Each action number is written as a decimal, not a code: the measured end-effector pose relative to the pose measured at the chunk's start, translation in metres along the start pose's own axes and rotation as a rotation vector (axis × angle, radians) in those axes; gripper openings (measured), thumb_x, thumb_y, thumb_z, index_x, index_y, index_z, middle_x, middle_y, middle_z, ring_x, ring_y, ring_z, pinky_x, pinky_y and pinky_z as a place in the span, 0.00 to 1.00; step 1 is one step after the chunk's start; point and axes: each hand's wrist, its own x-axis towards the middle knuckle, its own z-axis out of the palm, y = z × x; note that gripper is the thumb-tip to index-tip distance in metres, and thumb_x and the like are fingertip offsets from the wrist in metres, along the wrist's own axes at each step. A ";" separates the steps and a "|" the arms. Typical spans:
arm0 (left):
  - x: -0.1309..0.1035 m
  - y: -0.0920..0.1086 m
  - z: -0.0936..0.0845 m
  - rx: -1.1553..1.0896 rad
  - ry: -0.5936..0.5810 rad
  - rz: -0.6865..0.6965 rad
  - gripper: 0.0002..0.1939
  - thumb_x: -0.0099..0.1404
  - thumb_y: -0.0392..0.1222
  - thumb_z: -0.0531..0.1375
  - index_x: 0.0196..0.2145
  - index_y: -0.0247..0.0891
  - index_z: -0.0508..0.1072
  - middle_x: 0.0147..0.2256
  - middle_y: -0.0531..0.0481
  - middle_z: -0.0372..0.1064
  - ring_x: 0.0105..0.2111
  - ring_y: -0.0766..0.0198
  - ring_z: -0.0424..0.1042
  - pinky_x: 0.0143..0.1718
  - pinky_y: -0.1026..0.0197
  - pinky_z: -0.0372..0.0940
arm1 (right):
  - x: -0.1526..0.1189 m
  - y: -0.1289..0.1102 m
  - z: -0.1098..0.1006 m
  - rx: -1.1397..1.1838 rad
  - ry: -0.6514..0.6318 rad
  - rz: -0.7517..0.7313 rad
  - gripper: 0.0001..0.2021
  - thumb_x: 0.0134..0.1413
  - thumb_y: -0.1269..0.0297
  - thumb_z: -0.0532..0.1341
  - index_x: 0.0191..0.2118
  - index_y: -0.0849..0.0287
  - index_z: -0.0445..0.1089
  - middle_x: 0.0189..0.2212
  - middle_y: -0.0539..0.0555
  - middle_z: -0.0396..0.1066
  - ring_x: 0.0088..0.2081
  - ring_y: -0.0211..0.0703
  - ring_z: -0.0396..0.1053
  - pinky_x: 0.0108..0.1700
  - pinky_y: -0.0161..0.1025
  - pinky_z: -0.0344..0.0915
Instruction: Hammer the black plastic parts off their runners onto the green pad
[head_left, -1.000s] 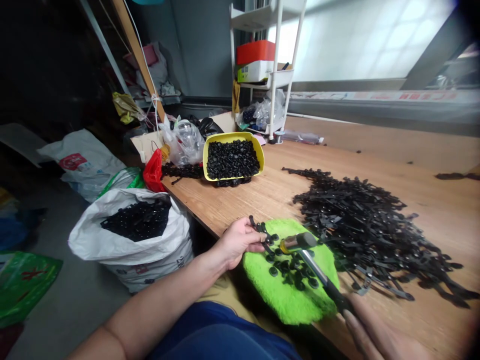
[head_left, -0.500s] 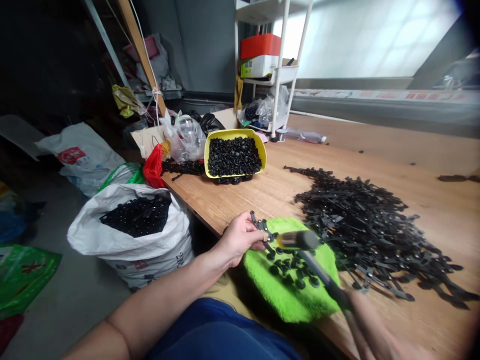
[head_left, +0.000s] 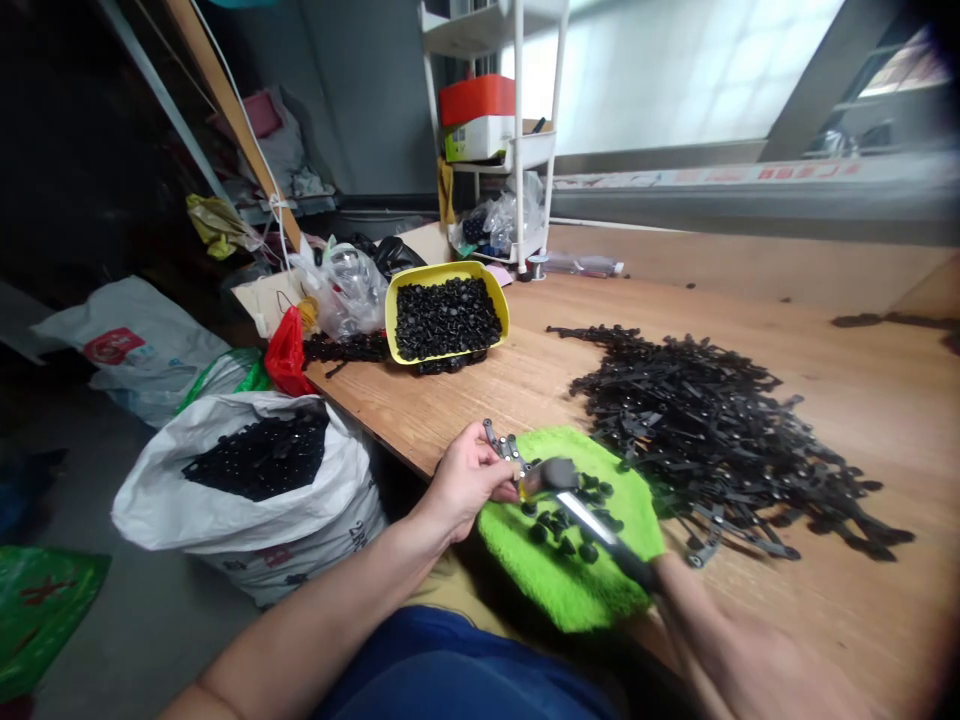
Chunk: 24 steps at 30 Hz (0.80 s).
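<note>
My left hand (head_left: 469, 468) pinches a dark jointed bracket (head_left: 507, 446) with small round rivets, at the upper left of a fuzzy green cloth (head_left: 547, 596). My right hand (head_left: 694, 600), smeared by motion, grips a mallet (head_left: 600, 520) with a shiny shaft and a dark handle. Its head, amber at one end and black at the other, is right beside my left fingertips; whether it touches the bracket I cannot tell. Several small black round-headed pieces (head_left: 562, 530) lie loose on the cloth, partly behind the mallet.
A big pile of black brackets (head_left: 690, 420) spreads over the wooden table (head_left: 510, 395) on the right. Farther back stands a yellow basin (head_left: 504, 325) full of small black pieces. An open white sack (head_left: 157, 505) of dark parts stands left of the table edge. Behind is a white shelf (head_left: 517, 150).
The mallet head has come down and left, closer to the bracket and my left fingers. My left hand keeps its pinch. The whole view has shifted, with the background sliding left.
</note>
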 end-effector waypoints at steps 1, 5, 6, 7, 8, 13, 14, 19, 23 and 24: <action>-0.001 0.001 0.001 0.002 0.004 -0.002 0.18 0.46 0.39 0.64 0.33 0.36 0.59 0.21 0.58 0.62 0.18 0.71 0.66 0.19 0.68 0.64 | 0.000 0.000 0.001 0.016 -0.022 -0.006 0.14 0.64 0.66 0.38 0.50 0.61 0.53 0.24 0.51 0.67 0.19 0.39 0.66 0.14 0.29 0.57; -0.001 0.002 0.002 0.015 0.001 -0.020 0.18 0.47 0.39 0.64 0.32 0.36 0.59 0.20 0.58 0.63 0.17 0.72 0.66 0.20 0.68 0.65 | -0.001 0.001 0.001 0.125 0.040 0.100 0.15 0.64 0.64 0.41 0.52 0.61 0.52 0.24 0.51 0.66 0.20 0.40 0.65 0.16 0.30 0.58; 0.000 0.001 0.002 0.013 -0.001 -0.025 0.18 0.47 0.39 0.64 0.32 0.36 0.59 0.20 0.58 0.63 0.17 0.72 0.65 0.20 0.68 0.65 | -0.002 0.001 0.001 0.150 0.032 0.125 0.15 0.64 0.62 0.42 0.52 0.59 0.52 0.24 0.50 0.66 0.20 0.40 0.65 0.16 0.31 0.58; 0.001 0.001 0.002 0.009 -0.003 -0.028 0.18 0.47 0.39 0.64 0.32 0.36 0.59 0.20 0.58 0.63 0.17 0.73 0.65 0.20 0.69 0.65 | -0.003 0.000 0.001 0.170 0.005 0.137 0.15 0.64 0.61 0.42 0.52 0.58 0.52 0.25 0.51 0.66 0.21 0.41 0.65 0.17 0.32 0.57; 0.001 0.001 0.001 0.006 -0.005 -0.035 0.17 0.47 0.38 0.63 0.32 0.36 0.59 0.21 0.58 0.63 0.17 0.73 0.65 0.19 0.69 0.64 | -0.003 -0.001 0.001 0.188 -0.033 0.143 0.15 0.64 0.61 0.41 0.52 0.58 0.52 0.26 0.51 0.66 0.22 0.42 0.66 0.17 0.32 0.58; 0.003 0.000 0.000 0.015 -0.018 -0.052 0.18 0.47 0.39 0.64 0.33 0.36 0.59 0.21 0.58 0.62 0.17 0.75 0.64 0.20 0.71 0.63 | -0.007 -0.006 -0.001 0.320 0.106 0.222 0.12 0.65 0.61 0.42 0.49 0.57 0.55 0.28 0.51 0.67 0.25 0.40 0.66 0.21 0.31 0.58; 0.003 0.000 0.000 0.022 -0.017 -0.046 0.18 0.47 0.39 0.64 0.33 0.36 0.59 0.21 0.59 0.61 0.17 0.75 0.64 0.20 0.71 0.63 | -0.008 -0.007 -0.001 0.327 0.117 0.241 0.12 0.64 0.61 0.43 0.49 0.57 0.55 0.26 0.49 0.66 0.23 0.39 0.65 0.20 0.31 0.57; 0.001 0.001 0.002 0.051 -0.009 -0.026 0.19 0.48 0.42 0.64 0.32 0.36 0.58 0.21 0.59 0.61 0.18 0.72 0.65 0.20 0.70 0.63 | -0.009 -0.006 0.001 0.150 -0.089 0.200 0.09 0.61 0.66 0.40 0.38 0.56 0.56 0.20 0.46 0.60 0.16 0.40 0.60 0.16 0.35 0.52; 0.000 0.001 0.003 0.064 0.011 -0.001 0.19 0.47 0.42 0.64 0.31 0.37 0.58 0.20 0.60 0.60 0.17 0.73 0.64 0.20 0.69 0.64 | -0.008 -0.006 0.002 0.149 0.026 0.198 0.09 0.61 0.65 0.42 0.41 0.58 0.57 0.20 0.47 0.61 0.16 0.39 0.61 0.16 0.34 0.51; 0.000 0.001 0.004 0.068 0.012 0.007 0.19 0.47 0.42 0.64 0.31 0.37 0.57 0.20 0.60 0.59 0.18 0.73 0.64 0.20 0.69 0.64 | -0.008 -0.006 0.003 0.125 -0.012 0.196 0.09 0.60 0.67 0.41 0.40 0.58 0.56 0.19 0.47 0.60 0.16 0.40 0.61 0.16 0.35 0.51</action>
